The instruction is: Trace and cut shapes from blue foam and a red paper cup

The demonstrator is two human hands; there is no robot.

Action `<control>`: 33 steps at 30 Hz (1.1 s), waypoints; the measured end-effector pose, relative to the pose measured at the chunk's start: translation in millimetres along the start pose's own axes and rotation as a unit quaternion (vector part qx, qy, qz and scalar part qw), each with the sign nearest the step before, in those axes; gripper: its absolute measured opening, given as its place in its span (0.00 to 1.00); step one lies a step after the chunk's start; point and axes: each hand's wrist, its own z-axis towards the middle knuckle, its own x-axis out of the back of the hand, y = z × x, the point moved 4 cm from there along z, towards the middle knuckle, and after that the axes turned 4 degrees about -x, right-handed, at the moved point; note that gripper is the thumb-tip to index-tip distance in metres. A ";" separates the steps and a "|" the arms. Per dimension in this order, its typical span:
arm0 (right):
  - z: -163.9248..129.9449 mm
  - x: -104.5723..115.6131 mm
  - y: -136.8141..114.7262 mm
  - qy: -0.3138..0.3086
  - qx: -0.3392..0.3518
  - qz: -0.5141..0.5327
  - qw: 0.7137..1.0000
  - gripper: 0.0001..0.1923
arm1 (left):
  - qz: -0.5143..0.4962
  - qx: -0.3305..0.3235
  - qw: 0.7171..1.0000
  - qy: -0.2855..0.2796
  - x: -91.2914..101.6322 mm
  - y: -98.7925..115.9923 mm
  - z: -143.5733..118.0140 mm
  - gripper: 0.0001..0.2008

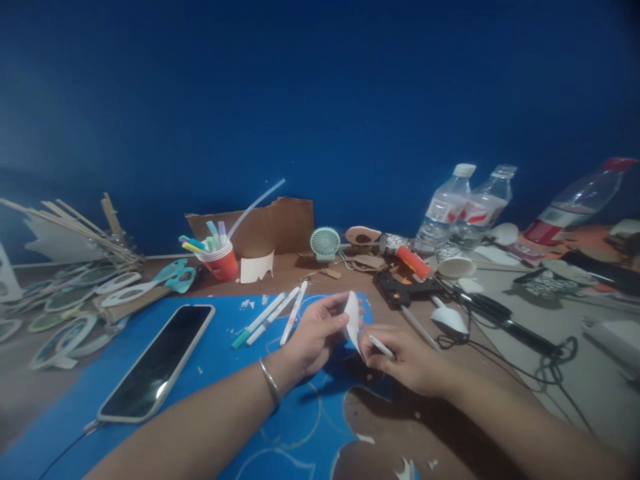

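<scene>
Left hand: the left hand (pixel 315 333) is curling its fingers and thumb around a small white paper piece (pixel 353 320), pinching its left edge and holding it upright above the surface; a thin bangle (pixel 270 381) is sitting on the wrist.
Right hand: the right hand (pixel 407 360) is closing around a white pen (pixel 383 347), its tip pointing left toward the lower edge of the paper piece; whether the tip is touching the paper cannot be told.
Paper piece: it is hanging between the two hands, near the middle of the scene, over the right edge of the blue sheet (pixel 220 353).
Near left: a phone (pixel 157 363) is lying screen up on the blue sheet, well apart from the hands.
Just beyond the left hand: three markers (pixel 273 319) are lying side by side on the sheet.
Far left: a red cup (pixel 223 261) is holding pens.
Far right: a black glue gun (pixel 405 290) is resting on the surface, with two clear bottles (pixel 463 207) lying behind it.
</scene>
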 end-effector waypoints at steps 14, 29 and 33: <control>-4.5 -9.7 -7.9 0.011 0.057 -0.001 0.998 0.06 | -0.114 -0.043 0.978 0.169 33.2 14.6 20.7 0.14; -0.9 15.2 68.3 0.374 -0.266 0.277 0.844 0.13 | -0.139 0.086 0.984 0.076 15.4 9.3 10.9 0.24; -1.1 15.4 65.3 0.375 -0.263 0.295 0.838 0.14 | -0.137 0.091 0.985 0.062 12.5 9.2 10.7 0.26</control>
